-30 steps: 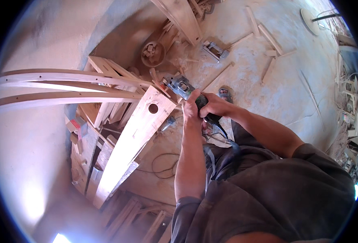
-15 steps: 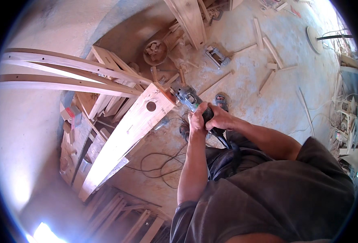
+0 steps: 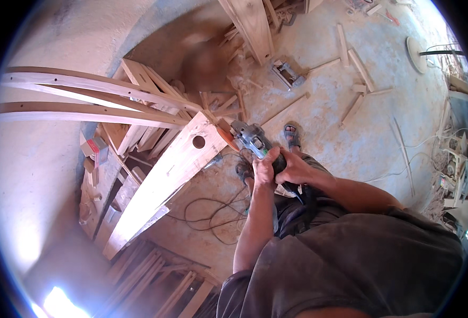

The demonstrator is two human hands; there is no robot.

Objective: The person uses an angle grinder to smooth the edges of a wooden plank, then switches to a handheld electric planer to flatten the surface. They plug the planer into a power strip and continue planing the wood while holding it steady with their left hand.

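Observation:
An angle grinder [image 3: 253,139] with a grey metal head is gripped in both of my hands. My left hand [image 3: 265,166] is wrapped round its body just behind the head. Closed round the dark rear part is my right hand [image 3: 296,168]. An orange-brown disc [image 3: 227,139] on the grinder stands at the end of a wide wooden plank [image 3: 162,183]; I cannot tell whether they touch. The plank has a round hole near that end. Several long, narrow wooden bars [image 3: 91,87] run left from the plank's end.
A cable [image 3: 207,218] lies looped on the floor beside the plank. Wood strips [image 3: 360,69] and a grey metal tool [image 3: 288,75] lie farther off. Another wide board [image 3: 250,29] stands at the back. Stacked timber [image 3: 138,138] lines the wall; more lies at lower left.
The grinder and both hands have shifted slightly right and nearer to my body. More of the orange-brown disc shows beside the plank's end. Both hands keep their grip.

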